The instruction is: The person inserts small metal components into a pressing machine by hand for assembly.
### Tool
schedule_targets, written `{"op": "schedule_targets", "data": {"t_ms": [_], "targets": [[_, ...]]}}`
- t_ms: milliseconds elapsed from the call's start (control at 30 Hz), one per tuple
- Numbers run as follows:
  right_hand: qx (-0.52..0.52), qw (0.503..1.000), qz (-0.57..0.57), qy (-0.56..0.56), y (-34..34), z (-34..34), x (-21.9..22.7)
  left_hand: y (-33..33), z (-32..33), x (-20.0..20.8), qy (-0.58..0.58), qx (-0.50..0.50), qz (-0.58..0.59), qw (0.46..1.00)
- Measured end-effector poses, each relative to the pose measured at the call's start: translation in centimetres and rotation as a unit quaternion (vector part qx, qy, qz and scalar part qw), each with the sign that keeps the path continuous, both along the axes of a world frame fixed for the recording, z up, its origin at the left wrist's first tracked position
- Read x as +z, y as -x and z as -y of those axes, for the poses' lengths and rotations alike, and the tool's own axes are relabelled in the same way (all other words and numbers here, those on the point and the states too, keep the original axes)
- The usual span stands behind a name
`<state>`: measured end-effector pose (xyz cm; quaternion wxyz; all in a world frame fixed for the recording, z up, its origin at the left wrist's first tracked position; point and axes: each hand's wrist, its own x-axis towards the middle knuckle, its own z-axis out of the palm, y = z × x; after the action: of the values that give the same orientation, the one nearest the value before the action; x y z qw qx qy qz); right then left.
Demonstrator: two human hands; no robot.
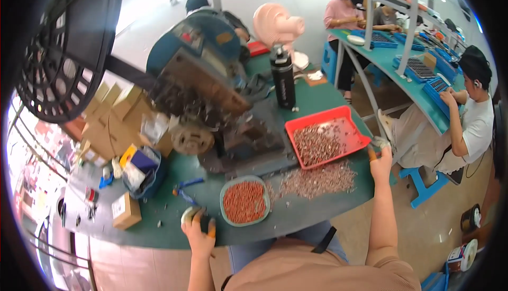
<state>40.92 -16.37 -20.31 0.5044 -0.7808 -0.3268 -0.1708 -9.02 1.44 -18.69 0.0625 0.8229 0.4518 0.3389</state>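
From my head camera, the round grey-green bowl of small copper-coloured parts point(244, 201) sat full and a loose silvery pile point(317, 179) lay unsorted beside it. My left hand point(199, 231) gripped a small pale object at the table edge; my right hand point(380, 160) reached the red plastic tray's point(317, 120) corner, its grip unclear.

The left hand point(199, 233) grips a roll of tape point(191, 216) beside the round bowl point(245, 202); the right hand point(380, 161) touches the red tray point(325, 137).
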Motion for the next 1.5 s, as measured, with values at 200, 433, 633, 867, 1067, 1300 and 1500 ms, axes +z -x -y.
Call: {"op": "schedule_targets", "data": {"t_ms": [200, 433, 633, 867, 1067, 1300, 1500], "targets": [[0.022, 0.995, 0.001, -0.094, -1.3, 1.6, 0.2, -3.0, 0.0, 1.5, -0.005, -0.029, 0.059, 0.998], [0.09, 0.994, 0.008, -0.064, 7.7, 1.9, -0.2, -5.6, 2.6, 3.7, 0.02, -0.137, -0.003, 0.99], [0.382, 0.919, 0.035, 0.089, 17.7, -1.9, 3.3, -7.4, 3.3, 3.4, 0.026, -0.2, -0.015, 0.979], [0.357, 0.91, 0.092, 0.188, 17.3, -6.2, 2.9, -8.1, 3.1, 3.6, 0.048, -0.226, -0.031, 0.972], [0.39, 0.874, 0.09, 0.275, 17.4, -8.3, 4.4, -7.9, 2.2, 3.8, 0.053, -0.229, -0.01, 0.972], [0.434, 0.85, 0.069, 0.29, 16.4, -8.5, 5.9, -7.5, 1.8, 3.6, 0.051, -0.225, 0.011, 0.973], [0.42, 0.861, 0.048, 0.281, 16.2, -5.7, 6.0, -7.4, 1.5, 3.6, 0.072, -0.222, 0.012, 0.972]]}}
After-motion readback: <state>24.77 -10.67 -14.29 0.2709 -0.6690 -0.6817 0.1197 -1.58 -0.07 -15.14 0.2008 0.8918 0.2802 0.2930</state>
